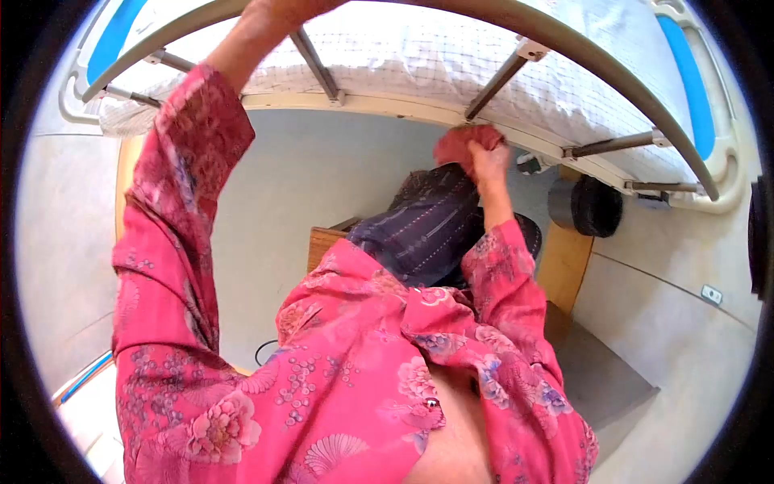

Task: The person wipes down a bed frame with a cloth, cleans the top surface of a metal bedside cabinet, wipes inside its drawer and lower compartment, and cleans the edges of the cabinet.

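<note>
My right hand is closed on a red cloth, with the cloth against the lower side frame of a bed. Above it runs a curved bed rail with upright bars. At the top edge of the view, my left hand lies across this rail; its fingers are out of the picture, so I cannot tell whether they grip it. White checked bedding covers the mattress behind the bars.
A dark bin stands on the right by the bed's end. Bed end boards with blue panels rise at both sides. Close to my legs is a wooden piece of furniture. A small white-and-grey object lies at the right.
</note>
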Tool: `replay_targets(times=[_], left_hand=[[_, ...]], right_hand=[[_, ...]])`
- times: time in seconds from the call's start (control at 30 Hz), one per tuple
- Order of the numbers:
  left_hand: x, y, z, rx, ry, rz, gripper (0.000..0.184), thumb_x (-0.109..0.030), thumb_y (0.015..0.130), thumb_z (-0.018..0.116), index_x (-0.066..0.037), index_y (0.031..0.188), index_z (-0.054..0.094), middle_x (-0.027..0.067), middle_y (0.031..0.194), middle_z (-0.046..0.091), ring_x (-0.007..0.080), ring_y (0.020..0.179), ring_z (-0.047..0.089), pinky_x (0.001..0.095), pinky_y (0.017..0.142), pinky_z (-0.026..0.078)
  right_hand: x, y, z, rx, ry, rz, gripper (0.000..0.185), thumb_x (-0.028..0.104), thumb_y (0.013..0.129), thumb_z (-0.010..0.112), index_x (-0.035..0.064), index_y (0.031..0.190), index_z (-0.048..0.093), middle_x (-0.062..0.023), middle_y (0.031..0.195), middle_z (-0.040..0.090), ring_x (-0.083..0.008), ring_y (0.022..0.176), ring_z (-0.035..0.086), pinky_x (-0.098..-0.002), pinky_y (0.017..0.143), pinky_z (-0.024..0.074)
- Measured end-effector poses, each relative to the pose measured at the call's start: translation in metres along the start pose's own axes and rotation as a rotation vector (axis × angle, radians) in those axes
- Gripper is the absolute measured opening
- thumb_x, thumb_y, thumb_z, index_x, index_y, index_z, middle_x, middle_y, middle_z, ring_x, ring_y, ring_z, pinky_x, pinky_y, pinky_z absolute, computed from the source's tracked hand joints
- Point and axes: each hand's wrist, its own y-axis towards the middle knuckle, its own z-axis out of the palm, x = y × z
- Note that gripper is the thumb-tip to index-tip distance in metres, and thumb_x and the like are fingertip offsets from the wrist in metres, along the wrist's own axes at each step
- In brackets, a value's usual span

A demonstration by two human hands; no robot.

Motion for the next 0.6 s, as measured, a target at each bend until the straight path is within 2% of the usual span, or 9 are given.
replay_targets(times=[0.07, 0.17, 0.23, 0.3, 0.37, 0.43, 0.53, 0.57, 0.6], left_hand=[[-0.041, -0.023, 0.014, -0.174, 0.011, -0.107, 0.019, -0.016, 0.094, 0.058, -0.004, 0.108, 0.063, 0.0133, 0.109, 0.065, 0.0322, 0.097, 0.063, 0.0427, 0.078, 0.055], [-0.150, -0.093, 0.053, 0.010, -0.183, -0.064, 0.037, -0.016, 0.079, 0.072, -0.014, 0.115, 0.062, 0.0105, 0.131, 0.056, 0.0325, 0.127, 0.051, 0.0462, 0.109, 0.041], [-0.232, -0.113, 0.067, 0.149, -0.674, -0.391, 0.060, -0.033, 0.077, 0.079, -0.012, 0.130, 0.058, 0.0148, 0.147, 0.045, 0.0379, 0.141, 0.035, 0.0511, 0.116, 0.031], [-0.279, -0.127, 0.074, 0.254, -0.907, -0.704, 0.058, -0.028, 0.079, 0.078, -0.008, 0.130, 0.058, 0.0196, 0.140, 0.049, 0.0377, 0.132, 0.044, 0.0478, 0.108, 0.040], [-0.299, -0.148, 0.098, 0.209, -1.072, -0.846, 0.047, -0.025, 0.084, 0.072, -0.006, 0.125, 0.059, 0.0189, 0.127, 0.058, 0.0366, 0.119, 0.056, 0.0438, 0.100, 0.047], [-0.293, -0.140, 0.100, 0.293, -1.197, -0.626, 0.034, -0.018, 0.087, 0.066, -0.005, 0.119, 0.062, 0.0162, 0.116, 0.064, 0.0361, 0.106, 0.062, 0.0414, 0.093, 0.051], [-0.279, -0.117, 0.117, 0.125, -0.956, -0.465, 0.020, -0.008, 0.086, 0.061, -0.010, 0.105, 0.064, 0.0107, 0.103, 0.064, 0.0308, 0.097, 0.063, 0.0393, 0.085, 0.053], [-0.263, -0.108, 0.122, 0.080, -0.871, -0.472, 0.019, -0.007, 0.084, 0.061, -0.011, 0.103, 0.063, 0.0094, 0.101, 0.063, 0.0295, 0.095, 0.062, 0.0383, 0.083, 0.054], [-0.248, -0.105, 0.133, 0.019, -0.750, -0.476, 0.022, -0.006, 0.082, 0.062, -0.011, 0.103, 0.063, 0.0082, 0.101, 0.062, 0.0287, 0.093, 0.061, 0.0378, 0.082, 0.054]], right_hand=[[0.027, -0.042, -0.013, 0.188, 0.588, 0.150, 0.023, 0.013, 0.084, 0.070, 0.0006, 0.104, 0.068, -0.0087, 0.096, 0.071, -0.0235, 0.089, 0.069, -0.0380, 0.081, 0.0553], [0.066, -0.093, -0.014, 0.225, 1.008, 0.284, 0.033, 0.015, 0.092, 0.069, 0.0019, 0.122, 0.061, -0.0082, 0.115, 0.066, -0.0198, 0.101, 0.066, -0.0351, 0.088, 0.0542], [0.064, -0.113, -0.021, 0.344, 1.173, 0.337, 0.038, 0.026, 0.098, 0.064, 0.0045, 0.128, 0.057, -0.0070, 0.125, 0.062, -0.0188, 0.113, 0.061, -0.0350, 0.095, 0.0512], [0.064, -0.123, -0.029, 0.415, 1.304, 0.363, 0.044, 0.038, 0.103, 0.051, 0.0072, 0.134, 0.052, -0.0064, 0.132, 0.057, -0.0188, 0.119, 0.057, -0.0355, 0.096, 0.0496], [0.051, -0.129, -0.051, 0.624, 1.200, 0.366, 0.053, 0.049, 0.103, 0.043, 0.0083, 0.137, 0.049, -0.0073, 0.133, 0.056, -0.0195, 0.120, 0.056, -0.0348, 0.097, 0.0484], [0.051, -0.127, -0.086, 0.924, 0.992, 0.291, 0.059, 0.049, 0.103, 0.045, 0.0034, 0.140, 0.043, -0.0121, 0.121, 0.061, -0.0247, 0.102, 0.065, -0.0387, 0.089, 0.0536], [0.012, -0.113, -0.120, 0.514, -0.058, 0.132, 0.028, 0.024, 0.097, 0.060, 0.0010, 0.110, 0.067, -0.0132, 0.090, 0.070, -0.0207, 0.086, 0.069, -0.0337, 0.076, 0.0532], [0.022, -0.111, -0.131, 0.292, -0.254, -0.242, 0.025, 0.020, 0.093, 0.062, 0.0011, 0.109, 0.068, -0.0177, 0.093, 0.070, -0.0261, 0.081, 0.069, -0.0366, 0.076, 0.0534], [0.009, -0.106, -0.144, 0.189, -0.498, -0.304, 0.027, 0.018, 0.092, 0.063, 0.0007, 0.113, 0.067, -0.0211, 0.101, 0.070, -0.0364, 0.089, 0.067, -0.0411, 0.082, 0.0522]])
